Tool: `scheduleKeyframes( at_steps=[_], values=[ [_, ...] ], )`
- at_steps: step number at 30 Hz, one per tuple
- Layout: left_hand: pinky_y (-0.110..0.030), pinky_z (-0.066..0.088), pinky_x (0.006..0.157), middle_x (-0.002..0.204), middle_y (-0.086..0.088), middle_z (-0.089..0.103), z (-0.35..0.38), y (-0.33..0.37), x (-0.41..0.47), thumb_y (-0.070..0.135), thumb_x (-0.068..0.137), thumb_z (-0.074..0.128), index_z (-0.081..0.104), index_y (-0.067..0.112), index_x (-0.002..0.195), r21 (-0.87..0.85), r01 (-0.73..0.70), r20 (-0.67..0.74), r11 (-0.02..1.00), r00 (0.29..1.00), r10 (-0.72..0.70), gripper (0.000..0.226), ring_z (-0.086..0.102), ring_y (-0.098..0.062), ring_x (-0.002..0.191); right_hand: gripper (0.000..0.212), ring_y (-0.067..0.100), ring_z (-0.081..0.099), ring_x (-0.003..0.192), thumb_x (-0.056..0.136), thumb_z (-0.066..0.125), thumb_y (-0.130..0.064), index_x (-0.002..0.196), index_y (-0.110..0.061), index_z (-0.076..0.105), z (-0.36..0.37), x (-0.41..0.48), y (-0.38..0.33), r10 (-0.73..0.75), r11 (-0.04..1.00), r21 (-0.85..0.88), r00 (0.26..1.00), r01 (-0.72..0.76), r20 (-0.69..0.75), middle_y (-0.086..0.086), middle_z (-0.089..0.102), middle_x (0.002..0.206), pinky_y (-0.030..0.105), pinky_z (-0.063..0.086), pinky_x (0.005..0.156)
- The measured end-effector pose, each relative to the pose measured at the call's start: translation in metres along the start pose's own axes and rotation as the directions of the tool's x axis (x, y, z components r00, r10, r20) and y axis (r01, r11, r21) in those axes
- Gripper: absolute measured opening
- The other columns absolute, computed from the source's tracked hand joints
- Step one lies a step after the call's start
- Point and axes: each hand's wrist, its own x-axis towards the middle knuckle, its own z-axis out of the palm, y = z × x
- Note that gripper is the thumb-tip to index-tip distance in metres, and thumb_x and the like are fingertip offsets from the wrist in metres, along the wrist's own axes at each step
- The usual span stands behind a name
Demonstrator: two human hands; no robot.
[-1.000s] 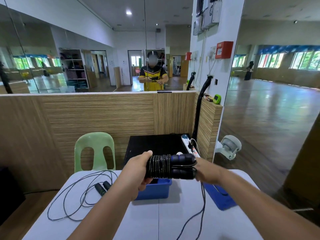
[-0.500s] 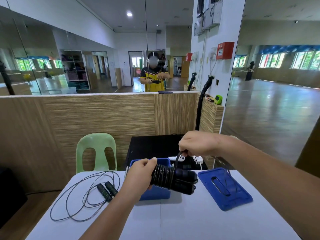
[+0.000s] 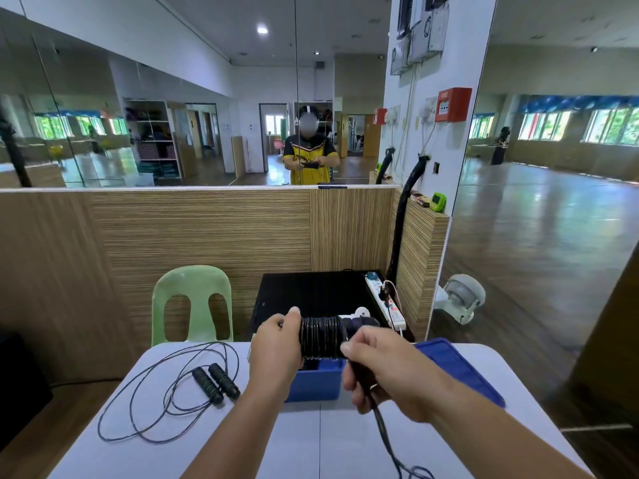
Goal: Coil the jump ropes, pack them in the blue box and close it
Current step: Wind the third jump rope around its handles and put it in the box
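**Right hand [image 3: 383, 368] drops from above the coil to draw the rope near**

Half a second on, the person's right hand has come down from its raised spot on the far side of the bundle and now sits lower and nearer, just right of the coil. The bundle itself has lifted and levelled out over the box.

The left hand [image 3: 276, 347] is wrapped round the left end of the black jump rope [image 3: 320, 337], thumb on top. Tight turns of cord ring the paired handles beside it. The right hand's fingers are curled round the loose run of the same rope, which leaves the coil, passes through the fist and trails down to the near edge of the white table [image 3: 311, 444].

Directly below the coil stands the blue box [image 3: 318, 382], open, at the table's far middle. Its blue lid [image 3: 463, 371] lies flat to the right, partly hidden by the right forearm.

On the left of the table a second jump rope [image 3: 224, 381] lies uncoiled in wide loops, its two black handles side by side.

Beyond the table stand a green plastic chair [image 3: 192, 288] on the left and a black case [image 3: 311, 295] with a white power strip [image 3: 383, 299] along its right edge.
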Motion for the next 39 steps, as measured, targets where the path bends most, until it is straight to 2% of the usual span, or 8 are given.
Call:
scheduleKeyframes(
  at_steps=[7,14,19,23,27,31,35,39],
  values=[
    [-0.051,0.058,0.071,0.056,0.0,0.057,0.006,-0.009,-0.002,0.062,0.087,0.046,0.053,0.021,0.062,-0.042,0.037,-0.012,0.998,0.999,-0.037,0.048,0.062,-0.031,0.064,0.021,0.012,0.032,0.047,0.105,0.054,-0.024,0.094,-0.007,0.058,0.024,-0.004,0.044,-0.035,0.983,0.165,0.963,0.082,-0.269,0.003,0.049,0.062,0.028,0.029,0.045],
    [-0.023,0.038,0.04,0.064,-0.008,0.055,0.014,-0.013,-0.002,0.043,0.104,0.05,0.056,0.011,0.074,-0.183,0.145,0.034,0.972,0.989,-0.141,0.044,0.054,-0.024,0.06,0.024,0.018,0.045,0.045,0.102,0.062,-0.02,0.092,0.0,0.07,0.028,-0.003,0.065,0.058,0.944,0.329,0.971,0.023,-0.233,0.008,0.05,0.059,0.033,0.052,0.05],
    [-0.021,0.033,0.038,0.066,-0.009,0.052,0.014,-0.006,-0.005,0.041,0.104,0.049,0.053,0.011,0.076,-0.193,0.164,0.056,0.967,0.986,-0.156,0.042,0.047,-0.021,0.056,0.038,0.011,0.021,0.046,0.105,0.051,-0.04,0.082,-0.01,0.054,0.023,0.005,0.073,0.203,0.891,0.443,0.961,-0.102,-0.186,-0.002,0.033,0.057,0.022,0.017,0.041],
    [-0.023,0.035,0.042,0.065,-0.004,0.05,0.018,-0.001,-0.006,0.04,0.105,0.049,0.052,0.013,0.075,-0.211,0.181,0.065,0.961,0.983,-0.171,0.04,0.05,-0.02,0.061,0.049,0.011,0.018,0.048,0.109,0.041,-0.04,0.095,-0.001,0.068,0.027,0.011,0.08,0.234,0.821,0.564,0.953,-0.087,-0.193,-0.001,0.032,0.057,0.022,0.014,0.043],
    [-0.023,0.035,0.043,0.067,-0.005,0.051,0.019,-0.002,-0.003,0.041,0.104,0.049,0.055,0.013,0.077,-0.222,0.201,0.063,0.954,0.979,-0.192,0.039,0.05,-0.021,0.062,0.035,0.013,0.029,0.048,0.107,0.05,-0.023,0.088,-0.001,0.07,0.031,0.005,0.086,0.048,0.905,0.414,0.943,0.099,-0.33,0.005,0.04,0.059,0.025,0.023,0.044],
    [-0.02,0.035,0.038,0.067,-0.003,0.052,0.022,0.005,-0.007,0.039,0.106,0.049,0.055,0.014,0.078,-0.251,0.234,0.087,0.939,0.972,-0.219,0.038,0.05,-0.018,0.06,0.03,0.023,0.059,0.052,0.107,0.048,-0.013,0.089,0.001,0.067,0.035,0.005,0.091,-0.098,0.948,0.244,0.918,0.204,-0.384,0.011,0.068,0.068,0.035,0.054,0.05],
    [-0.024,0.035,0.041,0.066,-0.004,0.055,0.025,0.007,-0.008,0.04,0.105,0.049,0.062,0.013,0.087,-0.25,0.291,0.115,0.923,0.956,-0.27,0.035,0.049,-0.016,0.05,0.027,0.029,0.065,0.055,0.11,0.039,-0.016,0.096,-0.003,0.058,0.029,0.011,0.097,-0.162,0.97,0.117,0.923,0.214,-0.35,0.017,0.073,0.074,0.038,0.059,0.059],
    [-0.023,0.028,0.036,0.06,-0.008,0.051,0.024,0.009,-0.008,0.041,0.105,0.049,0.061,0.012,0.09,-0.286,0.365,0.177,0.886,0.929,-0.325,0.034,0.039,-0.011,0.034,0.025,0.023,0.057,0.054,0.11,0.039,-0.017,0.1,-0.008,0.06,0.016,0.021,0.11,-0.218,0.974,-0.003,0.929,0.228,-0.298,0.007,0.064,0.065,0.046,0.058,0.063]
  ],
)
